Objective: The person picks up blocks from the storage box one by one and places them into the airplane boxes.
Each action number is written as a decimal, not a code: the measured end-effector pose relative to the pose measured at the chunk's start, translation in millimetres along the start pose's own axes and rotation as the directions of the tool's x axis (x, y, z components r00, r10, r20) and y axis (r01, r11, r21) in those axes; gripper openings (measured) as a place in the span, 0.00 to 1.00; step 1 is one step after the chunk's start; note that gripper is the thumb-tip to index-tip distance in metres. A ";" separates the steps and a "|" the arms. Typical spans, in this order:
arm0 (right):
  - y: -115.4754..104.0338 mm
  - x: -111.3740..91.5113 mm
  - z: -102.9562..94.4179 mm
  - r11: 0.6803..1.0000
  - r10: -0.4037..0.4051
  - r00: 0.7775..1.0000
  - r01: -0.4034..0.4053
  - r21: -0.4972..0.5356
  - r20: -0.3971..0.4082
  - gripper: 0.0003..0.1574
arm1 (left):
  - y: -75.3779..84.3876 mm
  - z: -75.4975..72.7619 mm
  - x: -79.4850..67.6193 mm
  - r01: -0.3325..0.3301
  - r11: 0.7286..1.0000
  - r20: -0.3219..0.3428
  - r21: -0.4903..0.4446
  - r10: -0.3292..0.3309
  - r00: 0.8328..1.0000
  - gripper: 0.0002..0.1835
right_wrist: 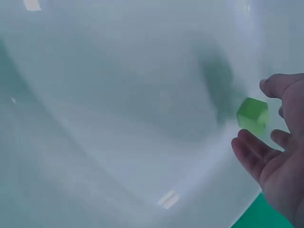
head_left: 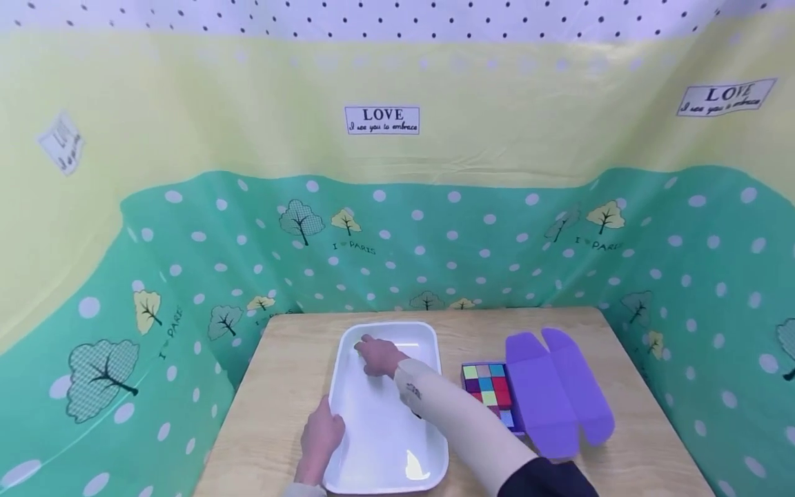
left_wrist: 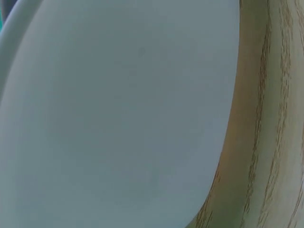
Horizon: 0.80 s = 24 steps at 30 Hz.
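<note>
A white tray (head_left: 385, 428) with raised rounded walls lies on the wooden table. At its left rim, my left hand (head_left: 322, 436) holds the edge, thumb on the rim. The left wrist view shows only the tray's outer wall (left_wrist: 128, 104) and the table, with no fingers in it. Inside the tray's far left part is my right hand (head_left: 379, 355), its thumb and fingers spread apart around a small green cube (right_wrist: 252, 116). In the right wrist view a gap shows between the cube and the fingertips (right_wrist: 241, 137).
Right of the tray stands a purple box (head_left: 518, 433) holding several coloured cubes (head_left: 487, 390) in rows. Its purple lid (head_left: 546, 400) lies folded out to the right. A green and yellow patterned curtain (head_left: 397, 228) surrounds the table (head_left: 267, 386) at the back and sides.
</note>
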State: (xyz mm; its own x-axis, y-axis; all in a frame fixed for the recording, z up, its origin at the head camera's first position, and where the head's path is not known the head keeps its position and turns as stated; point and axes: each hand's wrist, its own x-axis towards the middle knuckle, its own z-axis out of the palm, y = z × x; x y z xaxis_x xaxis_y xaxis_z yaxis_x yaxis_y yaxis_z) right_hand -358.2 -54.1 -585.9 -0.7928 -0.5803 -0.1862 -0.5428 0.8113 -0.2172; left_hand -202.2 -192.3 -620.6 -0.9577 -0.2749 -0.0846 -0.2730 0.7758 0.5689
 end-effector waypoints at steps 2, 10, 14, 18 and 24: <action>-4.1 5.7 4.7 0.999 0.025 1.000 -0.025 -0.021 0.005 0.36 | -0.6 1.2 -1.7 0.011 1.000 -0.001 -0.001 -0.011 1.000 0.25; -2.7 18.5 16.6 0.992 0.023 1.000 -0.023 -0.128 -0.003 0.31 | 1.9 1.5 -1.5 -0.009 1.000 -0.029 -0.002 0.009 1.000 0.25; 4.2 16.9 21.1 0.990 -0.020 0.999 0.013 -0.138 -0.050 0.18 | 2.3 3.5 -3.4 -0.030 1.000 -0.042 -0.002 0.030 0.999 0.24; 6.0 12.4 16.4 0.997 -0.059 0.996 0.056 -0.048 -0.065 0.19 | 0.6 2.3 -2.8 -0.030 1.000 -0.050 -0.008 0.030 0.998 0.24; 5.9 -8.0 -6.5 0.994 -0.097 0.994 0.100 0.045 -0.056 0.24 | -2.9 0.4 0.6 -0.026 1.000 -0.044 0.001 0.026 0.999 0.24</action>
State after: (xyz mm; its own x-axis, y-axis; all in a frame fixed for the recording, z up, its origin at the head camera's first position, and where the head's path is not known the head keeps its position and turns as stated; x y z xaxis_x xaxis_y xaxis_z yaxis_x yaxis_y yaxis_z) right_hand -356.9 -44.3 -579.4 -0.7506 -0.6516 -0.1098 -0.6064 0.7452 -0.2772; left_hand -202.0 -194.5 -622.6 -0.9595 -0.2795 -0.0341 -0.2484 0.7832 0.5699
